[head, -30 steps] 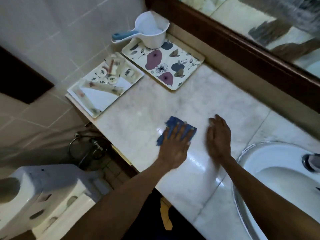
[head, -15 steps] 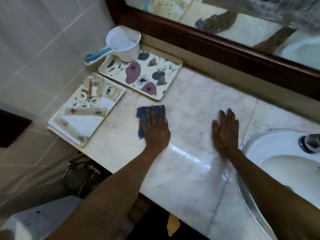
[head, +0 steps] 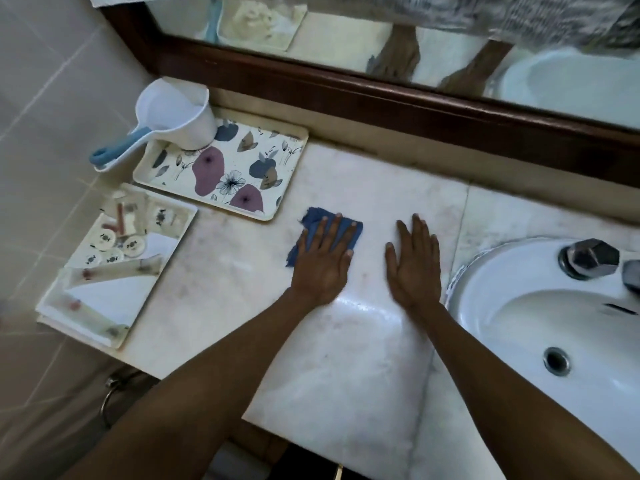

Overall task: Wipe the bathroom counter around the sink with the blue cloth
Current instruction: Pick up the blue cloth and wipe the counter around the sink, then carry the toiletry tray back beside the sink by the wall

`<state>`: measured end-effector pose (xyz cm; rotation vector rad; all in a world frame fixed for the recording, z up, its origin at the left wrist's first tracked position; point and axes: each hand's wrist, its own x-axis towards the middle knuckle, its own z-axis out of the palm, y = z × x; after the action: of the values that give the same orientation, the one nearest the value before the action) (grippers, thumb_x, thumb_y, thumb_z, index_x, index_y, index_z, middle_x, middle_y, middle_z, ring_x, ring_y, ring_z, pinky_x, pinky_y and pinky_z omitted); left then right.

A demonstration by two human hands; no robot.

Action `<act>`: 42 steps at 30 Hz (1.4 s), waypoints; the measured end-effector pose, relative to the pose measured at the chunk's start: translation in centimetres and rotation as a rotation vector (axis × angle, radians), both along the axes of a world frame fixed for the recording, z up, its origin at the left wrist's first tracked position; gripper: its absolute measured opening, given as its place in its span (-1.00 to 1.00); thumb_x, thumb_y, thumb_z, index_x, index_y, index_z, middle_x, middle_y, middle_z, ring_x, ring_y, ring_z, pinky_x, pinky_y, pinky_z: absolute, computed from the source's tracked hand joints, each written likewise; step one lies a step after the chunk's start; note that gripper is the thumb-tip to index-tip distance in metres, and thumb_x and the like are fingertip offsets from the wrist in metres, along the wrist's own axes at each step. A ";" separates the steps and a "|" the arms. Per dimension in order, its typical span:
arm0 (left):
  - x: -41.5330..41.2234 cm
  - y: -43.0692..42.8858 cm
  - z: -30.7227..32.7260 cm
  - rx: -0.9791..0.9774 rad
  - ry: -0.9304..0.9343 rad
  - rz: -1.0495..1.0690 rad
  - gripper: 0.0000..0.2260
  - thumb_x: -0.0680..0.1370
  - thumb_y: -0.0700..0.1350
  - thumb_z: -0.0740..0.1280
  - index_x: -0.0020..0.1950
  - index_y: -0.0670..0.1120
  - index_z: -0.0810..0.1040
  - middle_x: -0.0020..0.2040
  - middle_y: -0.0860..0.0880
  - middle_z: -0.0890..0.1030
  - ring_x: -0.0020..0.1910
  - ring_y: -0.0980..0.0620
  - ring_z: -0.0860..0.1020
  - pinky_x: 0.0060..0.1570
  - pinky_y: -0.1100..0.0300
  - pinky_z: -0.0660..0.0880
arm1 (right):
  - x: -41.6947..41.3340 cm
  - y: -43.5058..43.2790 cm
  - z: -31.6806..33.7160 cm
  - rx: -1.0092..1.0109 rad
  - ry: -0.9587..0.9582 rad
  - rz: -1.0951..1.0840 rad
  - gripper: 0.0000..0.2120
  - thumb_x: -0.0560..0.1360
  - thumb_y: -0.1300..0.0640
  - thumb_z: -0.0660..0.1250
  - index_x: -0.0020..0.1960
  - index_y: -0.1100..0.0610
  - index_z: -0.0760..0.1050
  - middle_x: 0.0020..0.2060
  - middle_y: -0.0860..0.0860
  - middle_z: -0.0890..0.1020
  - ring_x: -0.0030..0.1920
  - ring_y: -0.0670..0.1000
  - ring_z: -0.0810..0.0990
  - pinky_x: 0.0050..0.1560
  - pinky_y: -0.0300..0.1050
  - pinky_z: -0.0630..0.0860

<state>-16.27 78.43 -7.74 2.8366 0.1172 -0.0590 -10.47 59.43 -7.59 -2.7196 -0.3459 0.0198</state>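
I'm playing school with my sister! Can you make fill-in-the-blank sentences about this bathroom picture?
1. The left hand presses flat on a ____ cloth.
2. The right hand lies flat on the bare ____, holding nothing.
3. The white scoop with the blue handle stands on the ____ tray.
4. The sink is to the ____ of both hands.

Missing words: blue; counter; flowered; right

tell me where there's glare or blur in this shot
Head view: a bright sheen sits on the wet counter below both hands; the tap at the right edge and the mirror reflection are smeared; the lines bow from the wide lens.
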 end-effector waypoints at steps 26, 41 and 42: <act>-22.8 25.2 8.7 -0.348 -0.257 1.348 -0.71 0.62 -0.04 0.30 0.28 -0.15 0.53 0.20 -0.24 0.59 0.19 -0.28 0.55 0.21 -0.08 0.47 | -5.3 23.6 9.1 0.325 0.312 0.573 -0.73 0.66 -0.01 0.13 0.27 0.07 0.43 0.19 0.02 0.58 0.12 0.09 0.58 0.12 0.03 0.51; -27.0 31.9 6.0 -0.885 -0.212 1.415 -0.31 0.41 -0.32 0.53 0.43 -0.06 0.28 0.23 -0.14 0.57 0.07 -0.12 0.58 -0.19 0.04 0.65 | -8.6 34.5 8.7 0.122 0.317 0.611 -0.59 0.64 0.04 0.20 0.42 0.20 0.32 0.36 0.19 0.45 0.33 0.20 0.46 0.23 0.04 0.43; -27.4 32.2 6.0 -0.863 -0.200 1.400 -0.31 0.41 -0.30 0.53 0.43 -0.05 0.27 0.19 -0.13 0.58 0.02 -0.10 0.57 -0.35 0.16 0.59 | -8.8 34.9 8.7 0.115 0.320 0.597 -0.55 0.64 0.05 0.20 0.46 0.23 0.29 0.39 0.21 0.42 0.38 0.22 0.42 0.29 0.05 0.40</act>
<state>-43.66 110.58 -1.73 1.4200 1.5044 0.3683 -19.23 94.35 1.08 -2.3486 -1.0034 0.5702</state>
